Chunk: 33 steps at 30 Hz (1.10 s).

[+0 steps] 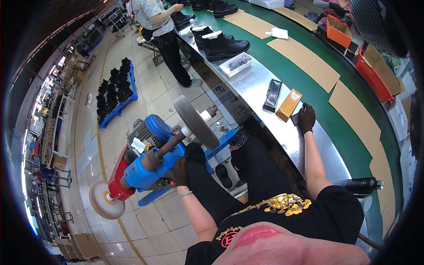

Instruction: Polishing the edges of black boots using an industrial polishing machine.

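We sit beside the blue buffing machine, its grey wheel bare. Our left hand rests clenched on a black boot at our knee, just below that wheel, not yet against it, so buffing seems ahead. Right of the machine, on the steel tabletop, our right hand grips a small dark piece beside an amber block; what it is, we cannot tell.
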Each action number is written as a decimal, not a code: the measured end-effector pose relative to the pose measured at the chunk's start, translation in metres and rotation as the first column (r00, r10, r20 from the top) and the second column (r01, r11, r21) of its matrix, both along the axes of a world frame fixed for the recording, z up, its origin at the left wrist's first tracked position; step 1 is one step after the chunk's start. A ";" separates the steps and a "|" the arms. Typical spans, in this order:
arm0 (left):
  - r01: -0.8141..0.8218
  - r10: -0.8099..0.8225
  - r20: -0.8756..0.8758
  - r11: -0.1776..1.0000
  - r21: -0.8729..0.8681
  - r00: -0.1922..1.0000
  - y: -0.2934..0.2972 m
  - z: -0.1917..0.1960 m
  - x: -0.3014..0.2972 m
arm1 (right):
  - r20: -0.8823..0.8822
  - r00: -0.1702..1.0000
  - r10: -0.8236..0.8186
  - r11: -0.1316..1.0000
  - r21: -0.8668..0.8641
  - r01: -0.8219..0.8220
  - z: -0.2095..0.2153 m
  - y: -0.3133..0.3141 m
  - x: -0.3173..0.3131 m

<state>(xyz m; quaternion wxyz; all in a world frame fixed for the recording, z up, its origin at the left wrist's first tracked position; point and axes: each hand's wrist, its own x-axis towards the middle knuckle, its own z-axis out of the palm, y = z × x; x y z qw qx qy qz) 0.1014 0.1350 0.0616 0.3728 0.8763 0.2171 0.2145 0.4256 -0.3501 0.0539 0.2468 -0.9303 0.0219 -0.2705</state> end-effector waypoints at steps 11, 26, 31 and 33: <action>-0.015 0.014 -0.008 0.998 -0.061 1.000 0.000 0.000 0.000 | -0.002 1.000 -0.002 1.000 0.005 0.002 -0.001 0.000 0.002; -0.002 0.002 -0.002 0.999 -0.038 1.000 0.003 -0.003 0.000 | -0.008 1.000 0.002 1.000 -0.014 -0.002 -0.003 -0.001 0.002; -0.027 0.026 -0.028 0.999 -0.030 0.999 0.001 0.000 0.000 | -0.008 1.000 -0.001 1.000 0.001 0.001 -0.003 0.000 0.003; -0.015 0.015 -0.014 1.000 -0.027 1.000 0.001 -0.002 0.002 | -0.008 1.000 -0.006 1.000 0.004 0.006 -0.004 -0.003 0.003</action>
